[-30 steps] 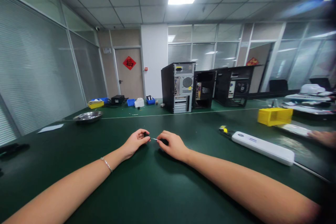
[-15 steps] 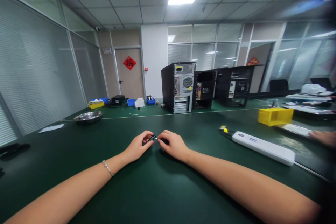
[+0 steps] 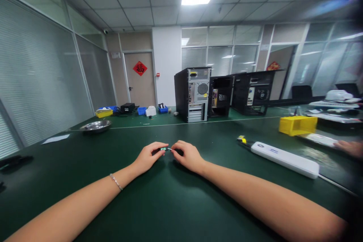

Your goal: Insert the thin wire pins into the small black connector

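Note:
My left hand point(image 3: 148, 156) pinches a small green-and-black piece point(image 3: 163, 148), which looks like a little circuit board; the fingers hide most of it. Closed around a small screwdriver is my right hand point(image 3: 187, 155). Only the thin metal shaft point(image 3: 169, 149) of that screwdriver shows clearly, pointing left at the green piece; whether its tip touches is too small to tell. Both hands meet just above the dark green table point(image 3: 170, 204), near its middle.
A white power strip point(image 3: 285, 159) and a yellow bin point(image 3: 297, 125) lie to the right, near another person's hand point(image 3: 350, 148). Computer cases point(image 3: 193, 94) stand at the back. On the left are a metal dish point(image 3: 96, 126) and a paper sheet point(image 3: 56, 138).
My left fingers have shifted and straightened, turning the small piece so its green face shows more. The right hand has barely moved, and its screwdriver still points left.

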`<state>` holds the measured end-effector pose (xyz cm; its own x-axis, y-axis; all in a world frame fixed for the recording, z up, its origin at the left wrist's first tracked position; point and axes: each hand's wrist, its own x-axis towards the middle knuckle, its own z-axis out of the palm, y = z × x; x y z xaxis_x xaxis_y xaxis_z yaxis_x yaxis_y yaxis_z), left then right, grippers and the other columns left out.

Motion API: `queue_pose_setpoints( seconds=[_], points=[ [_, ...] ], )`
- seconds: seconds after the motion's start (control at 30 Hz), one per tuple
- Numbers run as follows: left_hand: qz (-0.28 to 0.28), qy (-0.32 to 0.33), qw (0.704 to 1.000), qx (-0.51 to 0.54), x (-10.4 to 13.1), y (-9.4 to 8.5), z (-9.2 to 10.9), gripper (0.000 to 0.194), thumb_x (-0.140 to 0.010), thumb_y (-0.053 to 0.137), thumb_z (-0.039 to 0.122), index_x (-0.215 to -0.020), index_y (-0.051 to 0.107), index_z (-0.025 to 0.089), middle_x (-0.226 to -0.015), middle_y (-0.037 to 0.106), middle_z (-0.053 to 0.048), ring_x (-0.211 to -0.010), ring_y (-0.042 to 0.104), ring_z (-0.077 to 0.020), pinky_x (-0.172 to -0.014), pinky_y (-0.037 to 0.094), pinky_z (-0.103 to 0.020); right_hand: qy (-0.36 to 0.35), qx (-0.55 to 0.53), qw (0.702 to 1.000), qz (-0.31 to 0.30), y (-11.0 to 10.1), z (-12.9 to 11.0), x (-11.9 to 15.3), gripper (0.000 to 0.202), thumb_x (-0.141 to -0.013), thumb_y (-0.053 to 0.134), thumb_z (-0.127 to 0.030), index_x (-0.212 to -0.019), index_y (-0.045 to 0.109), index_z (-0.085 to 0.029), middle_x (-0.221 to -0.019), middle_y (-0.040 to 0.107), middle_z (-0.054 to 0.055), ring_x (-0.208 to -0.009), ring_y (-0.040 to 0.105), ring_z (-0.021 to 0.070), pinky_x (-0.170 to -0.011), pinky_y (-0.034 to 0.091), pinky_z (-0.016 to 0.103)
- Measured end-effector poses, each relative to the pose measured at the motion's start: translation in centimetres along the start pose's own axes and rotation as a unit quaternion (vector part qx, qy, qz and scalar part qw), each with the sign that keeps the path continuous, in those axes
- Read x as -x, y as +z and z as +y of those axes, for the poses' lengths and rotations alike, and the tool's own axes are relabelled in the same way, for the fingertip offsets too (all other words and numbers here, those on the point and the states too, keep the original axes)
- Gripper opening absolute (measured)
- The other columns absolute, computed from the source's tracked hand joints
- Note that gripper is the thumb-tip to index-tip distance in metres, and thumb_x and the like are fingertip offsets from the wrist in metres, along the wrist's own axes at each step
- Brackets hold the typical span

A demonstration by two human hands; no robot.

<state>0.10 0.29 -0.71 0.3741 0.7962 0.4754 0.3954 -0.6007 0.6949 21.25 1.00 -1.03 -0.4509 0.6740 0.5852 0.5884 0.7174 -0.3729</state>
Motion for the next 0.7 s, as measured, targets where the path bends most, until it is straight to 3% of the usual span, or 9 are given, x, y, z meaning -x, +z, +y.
queue_pose_setpoints(
  seconds=[0.17,0.3,0.4,0.7],
  points=[
    [-0.010,-0.035,0.998,0.042,-0.10,-0.09,0.07,0.032,-0.083,0.061,0.034,-0.111,0.069,0.020,-0.112,0.068,-0.010,-0.099,0.062,-0.0233,-0.089,0.047,-0.034,0.000,-0.003,1.000,-0.002,-0.03,-0.10,0.02,0.015,-0.088,0.052,-0.026,-0.089,0.067,-0.022,-0.088,0.063,0.002,-0.079,0.059,0.0136,-0.069,0.041,0.023],
    [-0.012,-0.100,0.990,0.101,-0.17,-0.16,0.19,0.033,-0.081,0.062,0.037,-0.107,0.071,0.017,-0.104,0.071,-0.009,-0.083,0.065,-0.0197,-0.084,0.048,-0.034,-0.013,-0.009,1.000,-0.008,-0.07,-0.17,0.11,0.015,-0.089,0.052,-0.026,-0.090,0.067,-0.022,-0.087,0.063,0.002,-0.079,0.059,0.0135,-0.071,0.042,0.023],
    [-0.017,-0.133,0.981,0.142,-0.20,-0.22,0.32,0.033,-0.079,0.066,0.037,-0.104,0.072,0.016,-0.099,0.073,-0.009,-0.082,0.064,-0.0191,-0.084,0.047,-0.032,-0.023,-0.016,1.000,-0.012,-0.15,-0.22,0.15,0.015,-0.088,0.053,-0.026,-0.091,0.067,-0.022,-0.086,0.063,0.002,-0.079,0.059,0.0135,-0.072,0.042,0.023],
    [-0.032,-0.158,0.958,0.239,-0.29,-0.20,0.08,0.037,-0.073,0.072,0.037,-0.102,0.073,0.013,-0.096,0.073,-0.009,-0.079,0.062,-0.0169,-0.082,0.047,-0.031,-0.039,-0.045,0.998,-0.012,-0.25,-0.31,-0.01,0.015,-0.088,0.054,-0.024,-0.091,0.068,-0.020,-0.085,0.064,0.002,-0.079,0.059,0.0138,-0.073,0.043,0.023]
  ],
)
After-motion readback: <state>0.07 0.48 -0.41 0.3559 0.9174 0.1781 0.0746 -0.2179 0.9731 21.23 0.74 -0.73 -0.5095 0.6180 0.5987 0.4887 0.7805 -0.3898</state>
